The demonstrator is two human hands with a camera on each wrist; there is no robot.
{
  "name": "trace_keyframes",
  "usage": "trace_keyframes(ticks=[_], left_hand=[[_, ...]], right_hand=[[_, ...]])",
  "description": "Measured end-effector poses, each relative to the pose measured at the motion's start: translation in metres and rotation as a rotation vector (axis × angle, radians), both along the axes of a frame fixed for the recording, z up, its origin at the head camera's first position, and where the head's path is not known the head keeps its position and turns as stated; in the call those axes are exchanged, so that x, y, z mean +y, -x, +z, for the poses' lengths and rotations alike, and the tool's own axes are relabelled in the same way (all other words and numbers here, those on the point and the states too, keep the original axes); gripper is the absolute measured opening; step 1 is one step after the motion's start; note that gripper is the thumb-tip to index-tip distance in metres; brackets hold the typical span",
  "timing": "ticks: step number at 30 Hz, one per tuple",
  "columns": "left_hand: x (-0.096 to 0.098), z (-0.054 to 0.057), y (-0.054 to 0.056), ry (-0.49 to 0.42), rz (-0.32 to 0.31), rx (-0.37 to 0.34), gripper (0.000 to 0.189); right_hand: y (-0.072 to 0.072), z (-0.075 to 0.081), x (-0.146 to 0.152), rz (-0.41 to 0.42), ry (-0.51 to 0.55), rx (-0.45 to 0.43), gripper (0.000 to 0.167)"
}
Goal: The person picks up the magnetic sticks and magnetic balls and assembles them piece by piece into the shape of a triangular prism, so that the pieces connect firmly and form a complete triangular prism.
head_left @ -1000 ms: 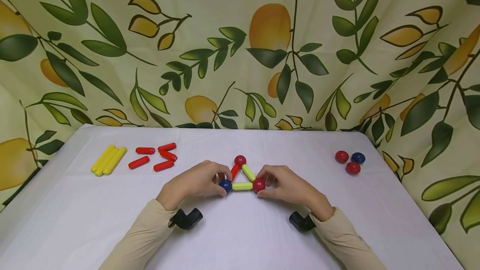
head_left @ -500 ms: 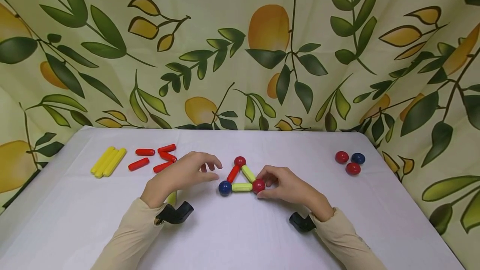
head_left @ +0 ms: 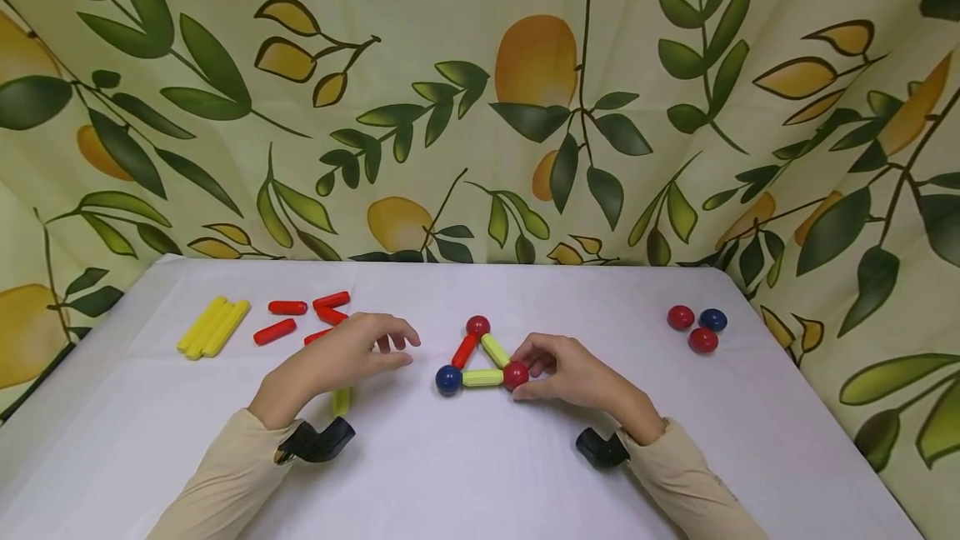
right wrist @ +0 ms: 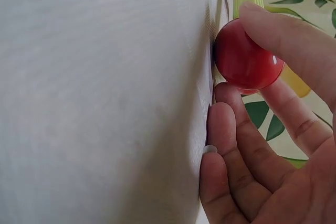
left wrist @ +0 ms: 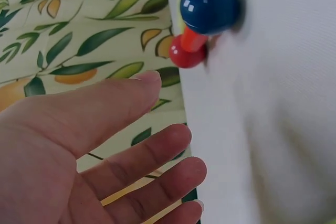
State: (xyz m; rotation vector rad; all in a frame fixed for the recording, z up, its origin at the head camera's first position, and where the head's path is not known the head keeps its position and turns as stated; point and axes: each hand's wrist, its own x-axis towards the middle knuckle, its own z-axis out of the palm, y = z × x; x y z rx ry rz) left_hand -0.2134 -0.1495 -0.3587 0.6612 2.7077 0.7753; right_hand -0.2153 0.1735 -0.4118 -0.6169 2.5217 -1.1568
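A triangle of balls and rods lies on the table: a blue ball (head_left: 448, 380) at its left corner, a red ball (head_left: 477, 327) at the far one and another red ball (head_left: 515, 374) at the right. One red rod (head_left: 464, 351) and two yellow-green rods, such as the near rod (head_left: 483, 378), join them. My right hand (head_left: 573, 377) pinches the right red ball between thumb and fingers. Left of the triangle, my left hand (head_left: 341, 357) hovers with relaxed fingers, holding nothing. A yellow-green rod (head_left: 341, 401) shows partly beneath that wrist.
Several red rods (head_left: 288, 307) lie at the back left, some partly behind the left hand. Yellow rods (head_left: 213, 328) sit side by side farther left. Two red balls and a dark blue ball (head_left: 713, 320) rest at the back right. A patterned curtain (head_left: 420, 123) hangs behind the table.
My left hand has let go of the blue ball and moved left, away from the triangle. The right hand still holds its red ball, and the triangle stays in place.
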Motion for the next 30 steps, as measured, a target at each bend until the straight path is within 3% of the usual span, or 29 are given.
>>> trace_keyframes(ticks=[7,17,25,30], left_hand=[[-0.016,-0.006,-0.007,-0.008,0.0,-0.023,0.023],[-0.038,-0.006,-0.014,-0.023,0.025,-0.086,0.028],[-0.053,-0.001,-0.017,0.05,0.034,-0.178,0.039],[-0.054,-0.002,-0.016,0.058,0.03,-0.214,0.035]], right_hand=[[0.0,-0.002,0.001,0.007,0.014,0.004,0.035],[0.0,-0.003,0.001,0.007,0.022,0.002,0.034],[0.0,-0.001,-0.001,0.004,0.013,-0.002,0.034],[0.001,-0.001,0.001,0.004,0.012,0.005,0.034]])
